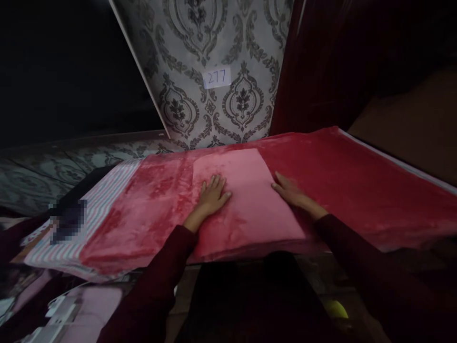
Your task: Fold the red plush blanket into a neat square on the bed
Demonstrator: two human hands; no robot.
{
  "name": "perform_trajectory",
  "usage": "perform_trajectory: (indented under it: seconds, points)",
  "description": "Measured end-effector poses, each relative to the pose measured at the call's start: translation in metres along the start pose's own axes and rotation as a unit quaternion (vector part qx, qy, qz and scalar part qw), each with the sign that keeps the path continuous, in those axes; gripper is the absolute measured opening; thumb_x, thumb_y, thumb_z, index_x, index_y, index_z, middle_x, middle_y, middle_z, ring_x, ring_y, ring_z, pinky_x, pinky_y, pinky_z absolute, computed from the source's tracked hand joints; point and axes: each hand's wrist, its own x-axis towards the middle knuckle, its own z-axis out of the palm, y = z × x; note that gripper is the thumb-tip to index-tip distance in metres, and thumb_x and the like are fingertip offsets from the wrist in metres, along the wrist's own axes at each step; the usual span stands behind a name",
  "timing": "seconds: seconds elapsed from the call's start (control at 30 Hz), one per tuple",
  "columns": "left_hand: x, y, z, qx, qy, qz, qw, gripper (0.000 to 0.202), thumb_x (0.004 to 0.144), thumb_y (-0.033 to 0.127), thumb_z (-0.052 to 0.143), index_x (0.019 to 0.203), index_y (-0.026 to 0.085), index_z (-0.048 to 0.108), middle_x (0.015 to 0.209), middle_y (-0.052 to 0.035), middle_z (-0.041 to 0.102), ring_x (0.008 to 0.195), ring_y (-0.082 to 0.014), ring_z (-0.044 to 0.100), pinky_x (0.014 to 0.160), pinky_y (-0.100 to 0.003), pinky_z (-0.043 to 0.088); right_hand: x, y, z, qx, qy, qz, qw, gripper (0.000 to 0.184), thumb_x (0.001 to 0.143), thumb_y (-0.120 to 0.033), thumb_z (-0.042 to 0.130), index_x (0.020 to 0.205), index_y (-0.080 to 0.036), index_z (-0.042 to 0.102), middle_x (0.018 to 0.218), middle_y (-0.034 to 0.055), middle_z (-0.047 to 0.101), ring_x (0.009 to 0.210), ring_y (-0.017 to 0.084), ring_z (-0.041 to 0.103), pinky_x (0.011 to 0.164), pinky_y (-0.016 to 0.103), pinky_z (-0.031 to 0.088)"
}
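A pink sheet point(246, 190) lies flat on a red plush cloth point(357, 176) spread across the work surface. My left hand point(212, 196) rests palm down on the sheet's left part, fingers stretched out flat. My right hand point(290, 190) presses flat along the sheet's right edge, fingers extended, partly on the red cloth. Neither hand holds anything. Both arms wear dark maroon sleeves.
A striped white-and-red fabric point(103, 200) lies under the red cloth at the left. A grey patterned panel point(200, 62) with a white label reading 277 point(216, 77) stands behind. A dark red curtain point(314, 66) hangs at the right. Papers point(64, 309) lie at lower left.
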Motion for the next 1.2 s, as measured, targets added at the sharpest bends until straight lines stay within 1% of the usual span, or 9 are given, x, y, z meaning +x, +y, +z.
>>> perform_trajectory:
  seconds: [0.17, 0.27, 0.37, 0.47, 0.67, 0.83, 0.93, 1.1, 1.2]
  points:
    - [-0.048, 0.017, -0.013, -0.032, 0.055, 0.028, 0.998, 0.061, 0.106, 0.040, 0.042, 0.161, 0.014, 0.041, 0.170, -0.0158, 0.033, 0.160, -0.0294, 0.024, 0.131, -0.053, 0.016, -0.053, -0.063, -0.019, -0.001, 0.041, -0.091, 0.995, 0.067, 0.108, -0.049, 0.029, 0.167, -0.018, 0.030, 0.172, 0.0117, 0.028, 0.160, 0.032, 0.019, 0.128, 0.057, 0.020]
    - [-0.087, 0.034, 0.004, -0.001, 0.071, 0.079, 0.994, 0.065, 0.104, 0.045, 0.047, 0.162, 0.017, 0.040, 0.170, -0.0145, 0.033, 0.160, -0.0311, 0.024, 0.132, -0.055, 0.016, -0.080, -0.111, -0.004, -0.027, 0.001, -0.173, 0.984, 0.063, 0.108, -0.044, 0.031, 0.164, -0.018, 0.037, 0.170, 0.0121, 0.032, 0.159, 0.030, 0.024, 0.128, 0.055, 0.020]
    - [-0.108, 0.042, 0.032, 0.042, 0.058, 0.066, 0.995, 0.068, 0.103, 0.050, 0.049, 0.162, 0.019, 0.040, 0.171, -0.0160, 0.032, 0.160, -0.0348, 0.025, 0.129, -0.064, 0.017, -0.094, -0.127, 0.019, -0.053, -0.021, -0.184, 0.981, 0.063, 0.106, -0.043, 0.038, 0.163, -0.015, 0.040, 0.170, 0.0135, 0.029, 0.159, 0.031, 0.024, 0.128, 0.054, 0.023]
    - [-0.112, 0.041, 0.049, 0.064, 0.074, 0.054, 0.994, 0.068, 0.103, 0.051, 0.048, 0.164, 0.024, 0.037, 0.172, -0.0147, 0.028, 0.160, -0.0348, 0.024, 0.128, -0.067, 0.017, -0.100, -0.111, 0.029, -0.060, -0.001, -0.177, 0.982, 0.067, 0.104, -0.047, 0.043, 0.164, -0.016, 0.038, 0.172, 0.0136, 0.025, 0.159, 0.031, 0.023, 0.128, 0.054, 0.024]
    - [-0.119, 0.031, 0.046, 0.029, 0.088, 0.048, 0.995, 0.068, 0.100, 0.050, 0.054, 0.163, 0.029, 0.039, 0.173, -0.0090, 0.029, 0.161, -0.0322, 0.022, 0.130, -0.062, 0.016, -0.116, -0.056, 0.024, -0.034, 0.038, -0.076, 0.996, 0.069, 0.104, -0.052, 0.039, 0.167, -0.025, 0.032, 0.172, 0.0093, 0.026, 0.159, 0.034, 0.021, 0.124, 0.061, 0.029]
    - [-0.149, 0.001, 0.052, -0.147, 0.144, -0.042, 0.978, 0.063, 0.099, 0.049, 0.055, 0.159, 0.030, 0.047, 0.171, -0.0057, 0.033, 0.161, -0.0325, 0.021, 0.130, -0.060, 0.019, -0.127, -0.021, 0.028, 0.102, 0.050, -0.016, 0.993, 0.073, 0.104, -0.056, 0.036, 0.168, -0.023, 0.027, 0.166, 0.0136, 0.040, 0.150, 0.033, 0.042, 0.121, 0.058, 0.038]
    - [-0.166, -0.022, 0.053, -0.351, 0.191, -0.127, 0.908, 0.066, 0.094, 0.056, 0.061, 0.154, 0.029, 0.053, 0.166, -0.0083, 0.043, 0.155, -0.0310, 0.038, 0.128, -0.053, 0.031, -0.113, -0.007, 0.021, 0.193, 0.038, 0.005, 0.980, 0.080, 0.099, -0.061, 0.045, 0.168, -0.023, 0.027, 0.163, 0.0128, 0.045, 0.147, 0.032, 0.047, 0.120, 0.053, 0.041]
    - [-0.174, -0.035, 0.038, -0.638, 0.204, -0.294, 0.682, 0.081, 0.066, 0.059, 0.088, 0.139, 0.028, 0.068, 0.137, -0.0115, 0.071, 0.133, -0.0323, 0.062, 0.110, -0.045, 0.053, -0.069, -0.006, -0.006, 0.331, -0.041, 0.106, 0.937, 0.089, 0.097, -0.056, 0.049, 0.170, -0.019, 0.016, 0.154, 0.0149, 0.056, 0.137, 0.032, 0.058, 0.111, 0.050, 0.051]
    - [-0.175, -0.028, 0.034, -0.734, 0.193, -0.305, 0.575, 0.069, 0.058, 0.051, 0.094, 0.119, 0.023, 0.078, 0.125, -0.0113, 0.076, 0.120, -0.0316, 0.070, 0.099, -0.041, 0.060, -0.046, -0.016, -0.019, 0.396, -0.077, 0.136, 0.905, 0.088, 0.096, -0.050, 0.050, 0.170, -0.016, 0.017, 0.156, 0.0164, 0.053, 0.134, 0.032, 0.060, 0.108, 0.048, 0.053]
